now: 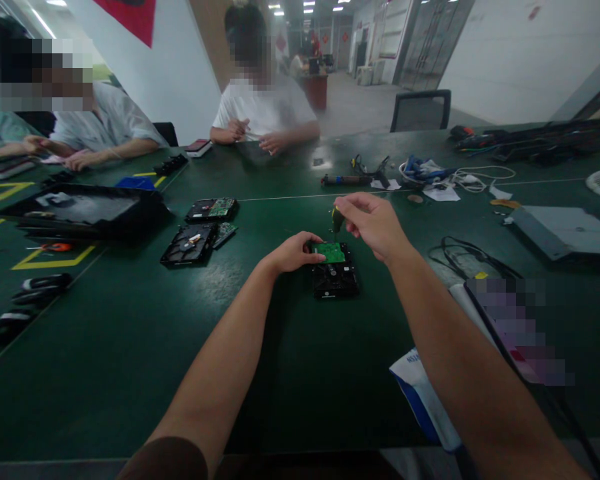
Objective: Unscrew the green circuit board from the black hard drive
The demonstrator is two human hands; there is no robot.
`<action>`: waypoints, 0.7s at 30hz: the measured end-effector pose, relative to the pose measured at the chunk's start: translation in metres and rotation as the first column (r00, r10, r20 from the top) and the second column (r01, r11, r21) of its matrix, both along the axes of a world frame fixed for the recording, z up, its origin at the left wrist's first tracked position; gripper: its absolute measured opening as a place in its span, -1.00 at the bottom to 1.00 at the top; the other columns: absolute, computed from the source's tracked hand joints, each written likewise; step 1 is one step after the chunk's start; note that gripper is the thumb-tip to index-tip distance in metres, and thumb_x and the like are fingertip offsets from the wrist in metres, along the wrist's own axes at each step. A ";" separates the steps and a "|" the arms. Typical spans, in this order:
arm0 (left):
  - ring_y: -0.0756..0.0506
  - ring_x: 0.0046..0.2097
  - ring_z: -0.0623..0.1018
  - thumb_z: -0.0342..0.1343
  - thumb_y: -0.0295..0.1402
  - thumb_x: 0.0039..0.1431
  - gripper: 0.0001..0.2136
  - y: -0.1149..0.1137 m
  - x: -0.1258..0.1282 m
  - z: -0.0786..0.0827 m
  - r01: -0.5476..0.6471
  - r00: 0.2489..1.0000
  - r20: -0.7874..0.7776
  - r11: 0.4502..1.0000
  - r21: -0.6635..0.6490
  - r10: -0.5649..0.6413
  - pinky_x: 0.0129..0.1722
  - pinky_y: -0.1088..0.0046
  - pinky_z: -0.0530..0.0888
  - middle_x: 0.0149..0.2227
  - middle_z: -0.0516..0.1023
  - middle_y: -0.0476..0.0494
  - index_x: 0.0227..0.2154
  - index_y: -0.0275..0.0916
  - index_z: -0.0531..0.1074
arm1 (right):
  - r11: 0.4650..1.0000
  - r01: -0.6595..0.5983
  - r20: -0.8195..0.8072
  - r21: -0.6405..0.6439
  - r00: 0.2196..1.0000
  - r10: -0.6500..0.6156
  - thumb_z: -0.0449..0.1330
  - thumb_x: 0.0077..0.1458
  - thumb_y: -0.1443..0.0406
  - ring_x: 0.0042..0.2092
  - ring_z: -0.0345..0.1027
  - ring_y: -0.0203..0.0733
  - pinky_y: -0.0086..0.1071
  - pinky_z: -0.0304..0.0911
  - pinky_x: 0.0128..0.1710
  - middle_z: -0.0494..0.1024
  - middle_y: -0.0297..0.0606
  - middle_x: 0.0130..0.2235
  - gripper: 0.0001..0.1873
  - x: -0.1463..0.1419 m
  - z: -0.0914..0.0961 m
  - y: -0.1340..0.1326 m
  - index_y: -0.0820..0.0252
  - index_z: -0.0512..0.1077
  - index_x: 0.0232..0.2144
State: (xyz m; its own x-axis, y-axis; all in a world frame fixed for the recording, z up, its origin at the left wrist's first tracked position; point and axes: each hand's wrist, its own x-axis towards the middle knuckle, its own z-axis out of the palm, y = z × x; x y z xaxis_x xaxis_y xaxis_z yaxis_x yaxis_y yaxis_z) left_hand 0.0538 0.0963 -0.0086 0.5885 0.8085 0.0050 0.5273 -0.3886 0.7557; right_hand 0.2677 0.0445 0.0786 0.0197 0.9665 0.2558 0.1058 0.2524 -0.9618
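A black hard drive (335, 281) lies flat on the green table in front of me, with a green circuit board (334, 252) on its far half. My left hand (296, 255) grips the drive's left side, its thumb resting on the board's edge. Closed around a screwdriver with a dark and yellow handle (337, 219), my right hand (373, 223) is above the drive's far right part. The screwdriver points straight down at the board's far edge; whether its tip sits in a screw is too small to tell.
Left of the drive lie another hard drive (190, 244), a drive with an exposed board (213, 209) and a black tray (90, 207). To the right are a phone (515, 327), a grey metal case (565, 230) and cables (470, 257). People sit across the table.
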 end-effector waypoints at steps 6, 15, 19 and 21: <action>-0.10 -0.25 0.46 0.34 -0.14 0.09 -0.45 -0.001 0.000 0.002 -0.007 1.000 -0.009 1.000 -0.004 0.007 -0.25 0.35 0.40 -0.18 0.48 -0.14 0.11 -0.24 0.45 | 0.997 0.059 0.069 0.050 0.996 -0.062 0.36 0.09 -0.03 -0.46 0.32 -0.34 -0.37 0.15 -0.52 0.55 -0.28 -0.36 -0.63 0.004 -0.003 0.003 0.14 0.49 -0.33; -0.11 -0.24 0.46 0.34 -0.14 0.09 -0.46 -0.002 0.000 0.003 -0.008 1.000 -0.015 1.000 0.001 0.008 -0.24 0.33 0.41 -0.17 0.48 -0.16 0.12 -0.23 0.45 | 0.985 0.121 0.217 0.126 0.965 -0.146 0.27 0.17 -0.01 -0.41 0.33 -0.30 -0.35 0.19 -0.44 0.56 -0.31 -0.38 -0.68 0.005 0.000 0.001 0.08 0.55 -0.26; -0.11 -0.25 0.46 0.35 -0.15 0.08 -0.44 -0.002 0.000 0.001 -0.013 1.000 -0.009 1.000 -0.004 0.013 -0.26 0.34 0.40 -0.18 0.48 -0.15 0.13 -0.24 0.45 | 0.975 0.190 0.231 0.115 0.949 -0.213 0.26 0.16 -0.06 -0.44 0.32 -0.30 -0.35 0.20 -0.46 0.54 -0.30 -0.43 -0.62 0.008 -0.003 0.004 0.11 0.54 -0.38; -0.11 -0.25 0.46 0.35 -0.14 0.07 -0.43 -0.002 0.000 0.001 -0.016 1.000 -0.001 1.000 -0.009 0.016 -0.26 0.34 0.40 -0.19 0.48 -0.15 0.13 -0.23 0.44 | 0.973 0.216 0.216 0.085 0.949 -0.230 0.29 0.12 -0.08 -0.47 0.34 -0.32 -0.36 0.19 -0.49 0.54 -0.29 -0.43 -0.60 0.008 -0.005 0.005 0.12 0.50 -0.40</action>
State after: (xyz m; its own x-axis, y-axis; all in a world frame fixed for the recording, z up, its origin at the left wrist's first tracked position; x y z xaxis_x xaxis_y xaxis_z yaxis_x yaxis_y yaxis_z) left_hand 0.0536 0.0947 -0.0078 0.5753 0.8179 -0.0033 0.5344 -0.3728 0.7586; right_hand 0.2760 0.0492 0.0737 0.1685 0.9269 0.3354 0.3758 0.2541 -0.8912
